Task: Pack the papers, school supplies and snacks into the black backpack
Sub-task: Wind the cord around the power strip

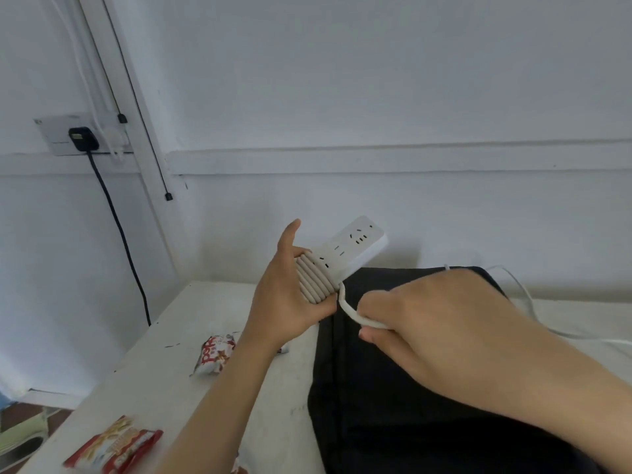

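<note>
A white power strip (355, 246) is held up in the left hand (284, 295), above the far end of the black backpack (393, 422). The fingers are wrapped round the near end of the strip and the thumb is raised clear of it. That end is bound with the strip's own pale cord (313, 280), which is wound round it in tight, side-by-side turns. The free run of the cord is led down from the last turn and is pinched in the right hand (437, 323) between the thumb and the curled fingers, just beside the coil. The socket face of the strip is turned upward and tilted away toward the wall (376, 97).

The backpack is laid flat on the white table (164, 381), under the right forearm; whether it is zipped cannot be told. Two snack packets are left on the tabletop to its left: a red-and-white snack packet (215, 354) partly hidden behind the left wrist, and an orange-and-red snack packet (113, 449) at the near corner. More white cable (526, 295) is trailed across the table beyond the backpack. On the wall at left, a black plug (83, 138) is seated in a wall socket (51, 135).
</note>
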The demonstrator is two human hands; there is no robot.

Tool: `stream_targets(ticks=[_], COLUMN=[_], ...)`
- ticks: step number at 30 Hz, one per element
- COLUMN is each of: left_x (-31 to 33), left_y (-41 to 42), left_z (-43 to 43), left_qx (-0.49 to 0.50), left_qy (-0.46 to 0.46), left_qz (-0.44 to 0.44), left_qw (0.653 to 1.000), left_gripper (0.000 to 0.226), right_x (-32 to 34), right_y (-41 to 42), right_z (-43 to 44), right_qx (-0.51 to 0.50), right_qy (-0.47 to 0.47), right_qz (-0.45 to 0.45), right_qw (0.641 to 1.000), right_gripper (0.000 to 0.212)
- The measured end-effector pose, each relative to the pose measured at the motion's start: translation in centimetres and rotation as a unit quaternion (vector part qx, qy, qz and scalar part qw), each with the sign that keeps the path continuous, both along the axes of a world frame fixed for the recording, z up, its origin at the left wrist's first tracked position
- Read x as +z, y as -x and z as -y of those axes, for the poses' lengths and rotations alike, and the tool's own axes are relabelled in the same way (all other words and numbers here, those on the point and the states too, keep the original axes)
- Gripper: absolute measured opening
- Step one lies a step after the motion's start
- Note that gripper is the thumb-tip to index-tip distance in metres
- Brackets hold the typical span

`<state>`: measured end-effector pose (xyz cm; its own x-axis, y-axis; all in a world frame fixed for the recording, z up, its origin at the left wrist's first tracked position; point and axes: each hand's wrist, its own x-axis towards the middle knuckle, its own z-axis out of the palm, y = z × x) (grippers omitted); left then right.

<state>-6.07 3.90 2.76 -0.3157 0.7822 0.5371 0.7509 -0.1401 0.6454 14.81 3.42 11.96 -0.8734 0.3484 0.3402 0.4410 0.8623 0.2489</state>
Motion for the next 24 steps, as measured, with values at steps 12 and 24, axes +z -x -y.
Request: stream_targets(ticks=[12, 24], left_x=[-0.7, -0.1], left_y=[-9.3, -15.6], left_z=[1.2, 2.6], left_qx=[-0.104, -0.09], left_qy=[-0.092, -0.143], left_qz=[-0.238, -0.144], left_qw=[0.961, 0.975], left_gripper=[0.092, 0.061], right_x=[6.4, 2.9], right_y=[-6.4, -8.8], right_z=[-8.7, -13.9], right_qx=[0.077, 0.093], right_qy=[0.171, 0.519], right_qz=[-0.176, -0.175], right_qw=[0.966, 0.831], right_gripper=[0.006, 0.008])
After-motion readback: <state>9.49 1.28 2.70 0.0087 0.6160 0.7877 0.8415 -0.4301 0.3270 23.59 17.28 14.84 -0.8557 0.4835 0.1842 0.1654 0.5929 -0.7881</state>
